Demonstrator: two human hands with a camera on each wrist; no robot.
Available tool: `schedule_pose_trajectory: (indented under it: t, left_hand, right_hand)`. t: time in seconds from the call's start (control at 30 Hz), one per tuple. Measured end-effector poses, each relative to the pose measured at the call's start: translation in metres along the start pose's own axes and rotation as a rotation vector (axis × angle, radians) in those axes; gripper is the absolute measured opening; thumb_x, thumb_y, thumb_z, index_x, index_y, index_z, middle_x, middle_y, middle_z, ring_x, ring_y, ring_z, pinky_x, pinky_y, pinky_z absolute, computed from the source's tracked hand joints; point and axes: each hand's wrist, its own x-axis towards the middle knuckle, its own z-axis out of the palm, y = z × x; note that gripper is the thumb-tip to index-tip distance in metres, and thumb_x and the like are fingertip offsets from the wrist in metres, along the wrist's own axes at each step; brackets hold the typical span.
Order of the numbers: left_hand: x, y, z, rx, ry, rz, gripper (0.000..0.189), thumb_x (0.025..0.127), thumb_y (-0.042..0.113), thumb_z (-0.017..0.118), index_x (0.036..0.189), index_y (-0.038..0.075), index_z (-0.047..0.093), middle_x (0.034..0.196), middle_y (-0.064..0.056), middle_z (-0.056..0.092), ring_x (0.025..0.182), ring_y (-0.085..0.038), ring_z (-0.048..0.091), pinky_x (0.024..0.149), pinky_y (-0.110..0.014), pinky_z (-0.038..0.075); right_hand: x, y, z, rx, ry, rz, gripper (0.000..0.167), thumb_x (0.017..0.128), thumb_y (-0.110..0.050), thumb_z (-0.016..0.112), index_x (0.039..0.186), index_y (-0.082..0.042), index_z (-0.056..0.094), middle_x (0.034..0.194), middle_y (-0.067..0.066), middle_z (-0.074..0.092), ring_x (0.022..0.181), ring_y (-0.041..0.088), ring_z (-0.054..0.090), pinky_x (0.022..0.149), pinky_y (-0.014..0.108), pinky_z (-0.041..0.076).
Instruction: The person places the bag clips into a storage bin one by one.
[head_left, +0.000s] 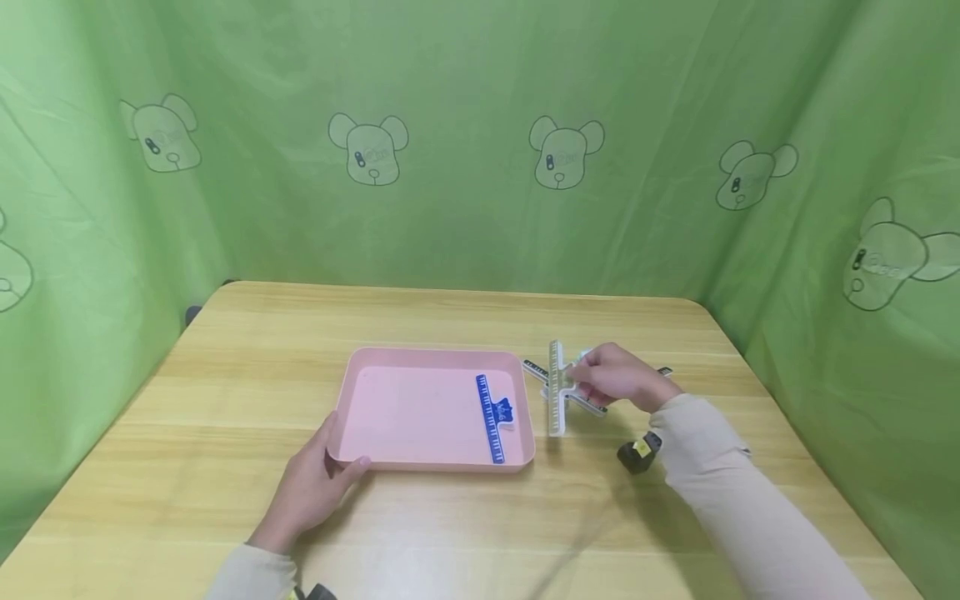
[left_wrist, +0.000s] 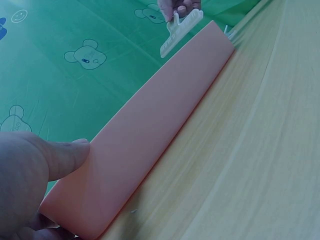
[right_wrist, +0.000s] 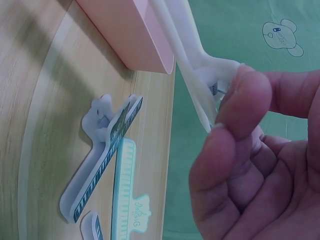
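From where I stand, the right hand (head_left: 617, 380) has its thumb and fingertips pinched together on the handle of a pale clip (head_left: 556, 396), a little metal spring showing beside the fingertips. That clip is held up off the table (head_left: 172, 467), its long bar just beyond the right side of a pink tray (head_left: 412, 417). The left hand (head_left: 309, 487) grips the tray at its near left corner, thumb on the near wall and fingers round the side. Inside the tray, toward the right wall, lies a blue clip (head_left: 492, 425), slightly slanted. Below the right hand, a dark-striped clip (right_wrist: 95, 167) rests on the wood just beside a teal clip (right_wrist: 123, 190), and part of a third clip (right_wrist: 90, 227) shows near them. Around the table hangs a green curtain (head_left: 465, 237) printed with bear heads.
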Motion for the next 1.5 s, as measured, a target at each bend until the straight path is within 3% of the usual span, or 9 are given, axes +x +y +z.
schedule_pose_trajectory:
  t: [0.77,1.2,1.5]
  left_hand:
    - [-0.001,0.002,-0.001,-0.016,0.000,-0.009,0.085,0.089,0.031,0.071,0.152,-0.002,0.023,0.143,-0.028,0.042,0.126,-0.043,0.047,0.106,-0.055,0.038]
    - [-0.001,0.002,-0.002,0.001,-0.007,-0.021,0.088,0.089,0.034,0.070,0.151,-0.005,0.021,0.146,-0.028,0.037,0.130,-0.044,0.041,0.108,-0.055,0.034]
    - [0.000,0.003,-0.002,-0.003,-0.017,-0.029,0.088,0.089,0.034,0.070,0.152,-0.003,0.021,0.148,-0.027,0.035,0.132,-0.044,0.039,0.109,-0.054,0.032]
  right_hand:
    - [0.002,-0.008,0.008,0.003,-0.018,-0.006,0.023,0.097,-0.015,0.054,0.078,-0.003,0.060,0.072,0.007,0.060,0.060,0.014,0.053,0.056,0.025,0.052]
    - [0.007,-0.012,0.013,-0.013,-0.021,-0.010,0.028,0.096,-0.017,0.055,0.071,-0.005,0.058,0.066,0.005,0.058,0.056,0.013,0.052,0.056,0.027,0.052]
    - [0.007,-0.014,0.014,-0.022,-0.016,-0.005,0.025,0.096,-0.016,0.055,0.074,-0.004,0.060,0.069,0.007,0.060,0.058,0.016,0.055,0.059,0.030,0.054]
